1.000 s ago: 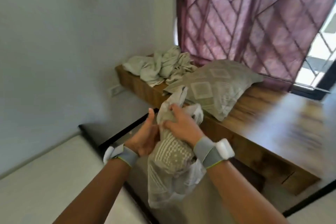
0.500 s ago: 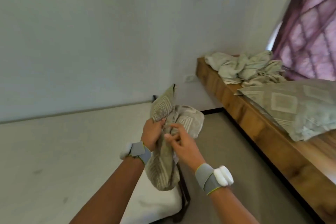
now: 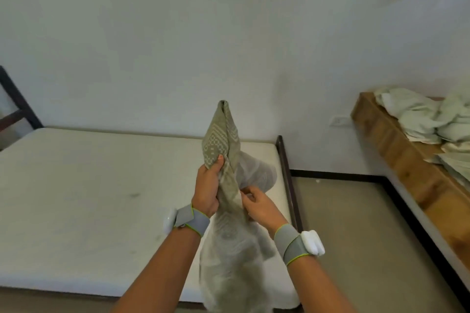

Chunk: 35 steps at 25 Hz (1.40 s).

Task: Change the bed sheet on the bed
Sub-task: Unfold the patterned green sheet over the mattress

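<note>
Head camera view: a person's left hand (image 3: 207, 187) grips a bunched, patterned olive bed sheet (image 3: 223, 145) upright, while the right hand (image 3: 258, 204), just beside it, pinches the fabric lower down; beyond both hands lies a bare white mattress (image 3: 89, 185).

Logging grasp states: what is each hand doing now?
Left hand: grips the folded sheet.
Right hand: pinches the same sheet lower down.
</note>
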### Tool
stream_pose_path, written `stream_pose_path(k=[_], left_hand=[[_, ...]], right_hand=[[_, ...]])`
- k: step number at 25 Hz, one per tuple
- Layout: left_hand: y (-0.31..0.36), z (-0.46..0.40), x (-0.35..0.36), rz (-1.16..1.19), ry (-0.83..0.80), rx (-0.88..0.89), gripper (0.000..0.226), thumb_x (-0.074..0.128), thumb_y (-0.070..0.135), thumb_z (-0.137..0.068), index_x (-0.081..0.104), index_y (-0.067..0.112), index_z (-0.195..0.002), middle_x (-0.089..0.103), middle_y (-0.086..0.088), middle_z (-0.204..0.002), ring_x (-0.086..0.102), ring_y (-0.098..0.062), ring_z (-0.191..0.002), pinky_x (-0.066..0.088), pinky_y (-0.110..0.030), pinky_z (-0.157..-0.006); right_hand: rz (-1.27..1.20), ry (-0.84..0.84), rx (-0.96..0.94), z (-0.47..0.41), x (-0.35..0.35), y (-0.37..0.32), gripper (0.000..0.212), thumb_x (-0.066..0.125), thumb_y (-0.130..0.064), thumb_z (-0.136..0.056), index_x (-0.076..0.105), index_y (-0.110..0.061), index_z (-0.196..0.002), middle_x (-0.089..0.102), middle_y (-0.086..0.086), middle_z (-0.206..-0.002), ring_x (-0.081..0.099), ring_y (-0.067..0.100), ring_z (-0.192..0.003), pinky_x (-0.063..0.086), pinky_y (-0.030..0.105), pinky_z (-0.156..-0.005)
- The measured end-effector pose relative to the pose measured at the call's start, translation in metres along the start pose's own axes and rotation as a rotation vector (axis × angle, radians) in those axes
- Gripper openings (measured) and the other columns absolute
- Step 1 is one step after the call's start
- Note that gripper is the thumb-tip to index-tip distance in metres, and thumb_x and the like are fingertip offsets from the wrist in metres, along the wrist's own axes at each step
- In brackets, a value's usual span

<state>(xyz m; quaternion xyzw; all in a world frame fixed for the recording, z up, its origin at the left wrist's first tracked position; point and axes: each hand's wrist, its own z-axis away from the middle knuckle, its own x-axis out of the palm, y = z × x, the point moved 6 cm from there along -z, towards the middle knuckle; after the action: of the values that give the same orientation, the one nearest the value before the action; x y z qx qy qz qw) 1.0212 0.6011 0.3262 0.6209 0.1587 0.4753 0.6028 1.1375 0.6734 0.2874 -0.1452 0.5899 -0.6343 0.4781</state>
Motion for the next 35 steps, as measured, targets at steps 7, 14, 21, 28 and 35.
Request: stream_pose_path(k=[7,14,21,28,35], left_hand=[[0.072,-0.086,-0.121,0.007,0.066,0.023,0.037,0.05,0.035,-0.097,0.062,0.007,-0.119,0.069,-0.012,-0.109,0.067,-0.026,-0.098,0.055,-0.039,-0.086],[0.092,-0.161,-0.249,-0.321,0.286,0.179,0.042,0.044,0.035,-0.099,0.054,0.008,-0.131,0.059,-0.007,-0.128,0.054,-0.024,-0.121,0.042,-0.033,-0.102],[0.128,-0.251,-0.237,-0.317,0.232,0.243,0.043,0.049,0.035,-0.098,0.056,0.008,-0.131,0.06,-0.006,-0.129,0.055,-0.022,-0.121,0.043,-0.035,-0.104],[0.156,-0.318,-0.236,-0.704,0.217,0.208,0.098,0.051,0.084,-0.066,0.047,0.017,-0.137,0.049,-0.007,-0.141,0.044,-0.024,-0.131,0.036,-0.044,-0.111],[0.122,-0.289,-0.227,-0.725,-0.171,0.251,0.037,0.07,0.047,-0.081,0.066,0.024,-0.11,0.072,0.008,-0.105,0.067,-0.008,-0.098,0.055,-0.027,-0.082]], right_hand=[[-0.003,-0.006,-0.253,-0.067,0.12,-0.063,0.008,0.055,-0.009,-0.089,0.061,-0.012,-0.094,0.065,0.007,-0.092,0.057,0.017,-0.087,0.048,0.031,-0.082],[-0.571,0.487,-0.184,-0.135,0.078,-0.138,0.036,0.05,-0.031,-0.097,0.052,-0.016,-0.13,0.057,-0.008,-0.118,0.053,0.013,-0.112,0.04,0.032,-0.104],[-0.396,0.196,-0.347,-0.205,0.128,-0.186,0.031,0.052,-0.04,-0.094,0.058,-0.013,-0.109,0.062,0.008,-0.109,0.059,0.017,-0.105,0.047,0.042,-0.096],[-0.584,0.207,-0.421,-0.272,0.129,-0.248,0.014,0.049,-0.02,-0.097,0.059,-0.013,-0.09,0.057,0.01,-0.088,0.054,0.021,-0.085,0.045,0.038,-0.078],[-0.768,0.203,-0.16,-0.328,0.16,-0.24,0.019,0.049,-0.02,-0.097,0.055,-0.019,-0.079,0.056,0.008,-0.08,0.054,0.022,-0.077,0.05,0.035,-0.072]])
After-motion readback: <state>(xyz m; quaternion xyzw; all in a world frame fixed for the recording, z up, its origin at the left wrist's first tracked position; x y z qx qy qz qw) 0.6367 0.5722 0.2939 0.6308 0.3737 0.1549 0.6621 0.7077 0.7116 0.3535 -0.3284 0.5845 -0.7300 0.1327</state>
